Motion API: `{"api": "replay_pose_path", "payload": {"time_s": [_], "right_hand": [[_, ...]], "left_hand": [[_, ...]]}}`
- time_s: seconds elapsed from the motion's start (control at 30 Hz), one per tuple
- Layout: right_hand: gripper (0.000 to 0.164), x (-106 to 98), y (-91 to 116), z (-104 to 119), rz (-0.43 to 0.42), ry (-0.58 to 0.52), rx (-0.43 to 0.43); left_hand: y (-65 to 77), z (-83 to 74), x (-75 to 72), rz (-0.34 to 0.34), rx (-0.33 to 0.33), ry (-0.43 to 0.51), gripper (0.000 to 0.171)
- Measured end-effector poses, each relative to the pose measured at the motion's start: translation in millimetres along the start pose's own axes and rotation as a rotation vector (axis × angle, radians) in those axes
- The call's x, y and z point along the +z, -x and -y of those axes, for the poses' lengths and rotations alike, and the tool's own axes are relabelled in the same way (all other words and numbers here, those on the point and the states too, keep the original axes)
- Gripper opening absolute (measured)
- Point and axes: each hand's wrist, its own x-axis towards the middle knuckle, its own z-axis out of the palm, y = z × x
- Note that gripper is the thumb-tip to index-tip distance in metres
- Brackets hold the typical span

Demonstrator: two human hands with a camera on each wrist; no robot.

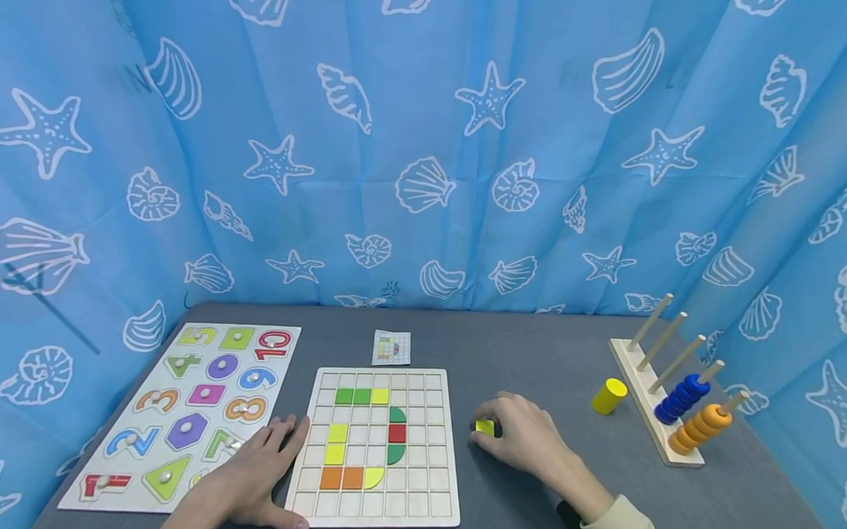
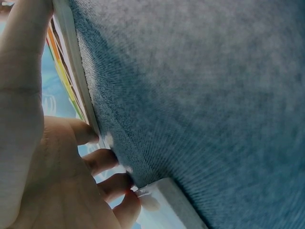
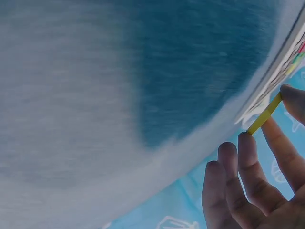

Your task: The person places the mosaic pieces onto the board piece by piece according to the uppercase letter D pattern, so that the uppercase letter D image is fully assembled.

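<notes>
Between the thumb and fingers of my right hand (image 1: pixel 517 436) a small yellow square tile (image 1: pixel 484 426) is pinched, just right of the white grid board (image 1: pixel 442 509). In the right wrist view the tile (image 3: pixel 265 113) shows edge-on, thumb at one end and fingertips at the other. My left hand (image 1: pixel 252 484) lies with fingers spread at the board's left edge, the thumb at its lower left corner. On the board sit green, yellow, orange and red tiles, some with rounded corners. Left wrist view: the fingers (image 2: pixel 101 161) reach along the board's side (image 2: pixel 78 71).
A number and shape puzzle (image 1: pixel 137 399) lies at left, partly under the left forearm. Behind the board stands a small pattern card (image 1: pixel 391 348). To the right are a yellow cylinder (image 1: pixel 609 396) and a wooden peg rack (image 1: pixel 641 389) with blue and orange rings. A blue curtain (image 1: pixel 423 241) hangs behind.
</notes>
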Motion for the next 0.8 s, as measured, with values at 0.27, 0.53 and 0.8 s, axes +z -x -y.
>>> {"api": "replay_pose_path", "payload": {"time_s": [0.27,0.53,0.8], "right_hand": [[0.018,1.7,-9.8,25.3,-0.059,-0.012,-0.119],[0.022,2.8,-23.8,57.9,-0.056,-0.031,-0.211],[0.022,16.0,-41.3,93.4,-0.01,-0.057,-0.273]], "left_hand": [[0.1,0.0,0.3,-0.01,0.008,0.004,0.141],[0.9,-0.3,-0.2,-0.016,0.01,0.004,0.141],[1.3,0.4,0.9,-0.026,0.027,0.003,0.141]]}}
